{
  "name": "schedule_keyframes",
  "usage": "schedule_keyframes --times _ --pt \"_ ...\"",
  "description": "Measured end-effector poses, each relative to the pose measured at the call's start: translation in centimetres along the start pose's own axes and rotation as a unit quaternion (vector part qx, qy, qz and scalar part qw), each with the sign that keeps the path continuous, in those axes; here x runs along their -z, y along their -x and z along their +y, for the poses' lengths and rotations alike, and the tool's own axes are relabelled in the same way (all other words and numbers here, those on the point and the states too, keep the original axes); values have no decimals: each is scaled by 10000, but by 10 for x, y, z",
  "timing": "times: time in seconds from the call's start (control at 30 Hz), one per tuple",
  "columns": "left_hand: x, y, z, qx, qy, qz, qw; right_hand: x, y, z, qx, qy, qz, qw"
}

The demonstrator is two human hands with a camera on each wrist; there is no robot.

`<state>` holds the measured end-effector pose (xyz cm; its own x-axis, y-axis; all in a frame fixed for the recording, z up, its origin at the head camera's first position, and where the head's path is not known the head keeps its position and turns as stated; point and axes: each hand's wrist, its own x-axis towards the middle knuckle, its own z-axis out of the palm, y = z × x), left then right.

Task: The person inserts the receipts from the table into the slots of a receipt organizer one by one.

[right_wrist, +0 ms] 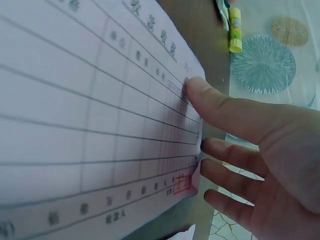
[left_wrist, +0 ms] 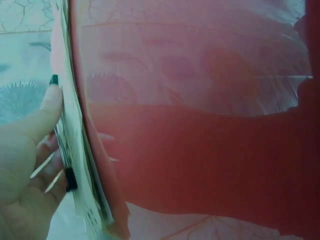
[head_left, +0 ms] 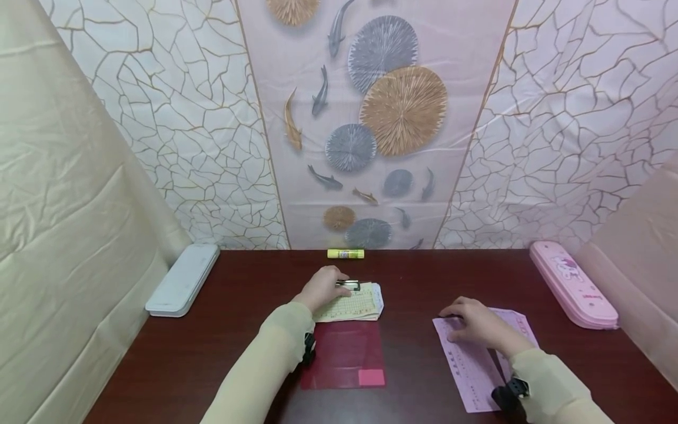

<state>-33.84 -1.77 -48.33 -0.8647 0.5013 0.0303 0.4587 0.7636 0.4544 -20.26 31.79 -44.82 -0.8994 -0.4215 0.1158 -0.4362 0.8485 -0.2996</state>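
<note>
My left hand point(head_left: 324, 287) grips a stack of pale printed paper slips point(head_left: 351, 306) at its far end, around a binder clip point(head_left: 354, 285). In the left wrist view, the thumb lies on the clip point(left_wrist: 61, 145) while other fingers sit by its wire handles. Below the stack lies a translucent red plastic sleeve point(head_left: 339, 356). Over on the right, my right hand point(head_left: 479, 324) bends over a pink receipt sheet point(head_left: 471, 377). The right wrist view has its thumb on the ruled face of the sheet point(right_wrist: 100, 125), with fingertips at the far edge, partly hidden.
A yellow glue stick point(head_left: 345, 254) lies near the back edge of the dark table point(head_left: 254, 282). At the left is a pale blue case point(head_left: 182, 281), at the right a pink pencil case point(head_left: 574, 285). A patterned cloth point(head_left: 212, 147) hangs behind the table.
</note>
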Motion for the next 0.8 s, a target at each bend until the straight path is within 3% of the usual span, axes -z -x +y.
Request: schedule_keyframes --times 0.23,0.57,0.8 --pt "3 -1 -4 -68 93 -187 9998 -1 -1 -1 -231 200 23 9995" --pt "1 -1 -6 -64 109 -117 9999 -4 -3 2 -300 -251 229 9990" --pt "0 0 -8 96 474 -132 9987 -4 -3 3 -902 -448 -102 9949"
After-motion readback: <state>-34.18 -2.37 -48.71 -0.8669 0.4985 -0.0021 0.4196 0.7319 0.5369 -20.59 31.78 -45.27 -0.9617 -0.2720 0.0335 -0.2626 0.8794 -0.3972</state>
